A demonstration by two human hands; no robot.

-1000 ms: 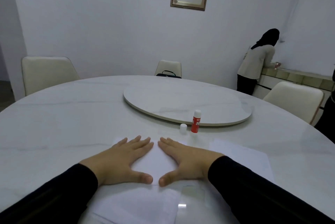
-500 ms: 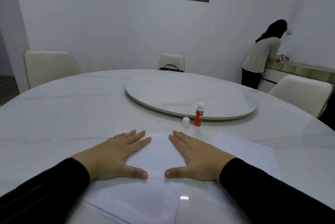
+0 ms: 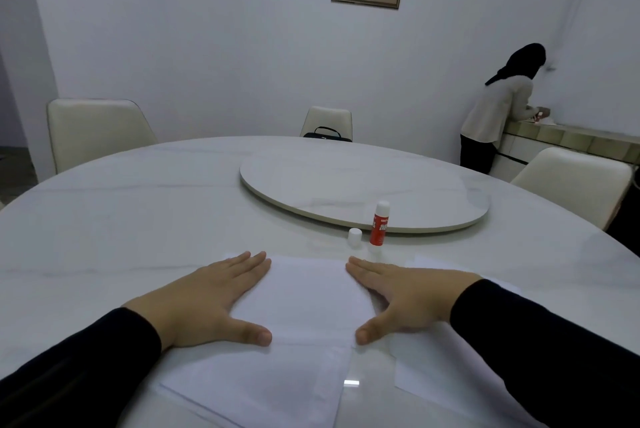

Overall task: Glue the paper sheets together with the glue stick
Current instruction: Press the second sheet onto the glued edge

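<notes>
Lettering "GLUE STICK" on upright red plastic glue stick [image 3: 379, 224] beyond right hand [image 3: 403, 296]; left hand [image 3: 207, 303] and right, fingers flat, press white paper sheets [image 3: 304, 303].

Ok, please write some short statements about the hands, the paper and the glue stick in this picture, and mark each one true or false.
1. Both hands lie flat on the paper sheets. True: left hand, right hand.
2. The glue stick stands upright. True.
3. The white cap is on the glue stick. False: it stands on the table beside it.
4. The right hand holds the glue stick. False: neither hand touches it.
5. The glue stick stands on the round turntable. False: it stands in front of it.
</notes>
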